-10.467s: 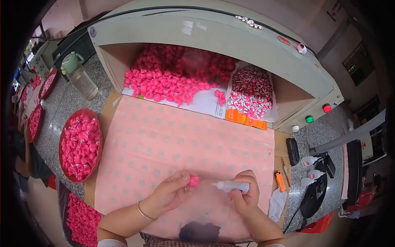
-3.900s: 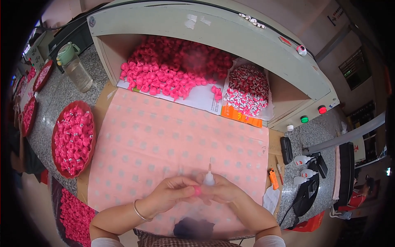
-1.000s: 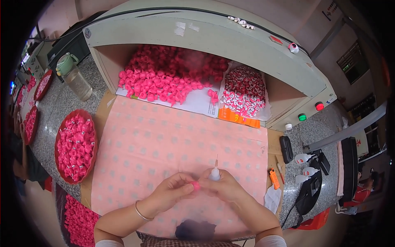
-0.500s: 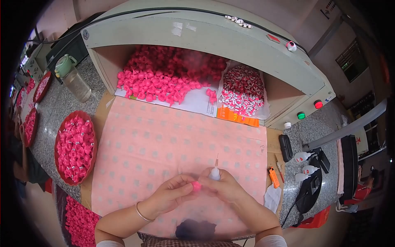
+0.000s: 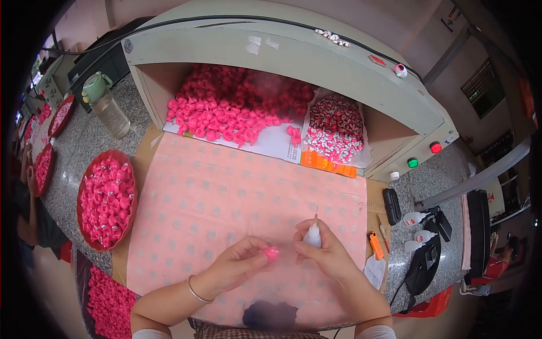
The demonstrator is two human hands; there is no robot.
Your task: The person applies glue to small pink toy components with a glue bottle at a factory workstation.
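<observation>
The left hand (image 5: 240, 265) still pinches the small pink piece (image 5: 271, 253) over the dotted pink cloth (image 5: 226, 198); the right hand (image 5: 324, 254) has eased its gripped squeeze bottle (image 5: 313, 236) aside, gluing seemingly done.

Bare forearms, a thin bangle (image 5: 199, 292), seemingly white sleeves (image 5: 148, 333).

Your right hand (image 5: 327, 254) holds a small bottle (image 5: 312, 235) of smooth translucent plastic; your left hand (image 5: 240, 265) pinches a glossy pink piece (image 5: 271, 253). Under them lies a matt dotted pink cloth (image 5: 226, 198) on the speckled stone table (image 5: 79, 147).
</observation>
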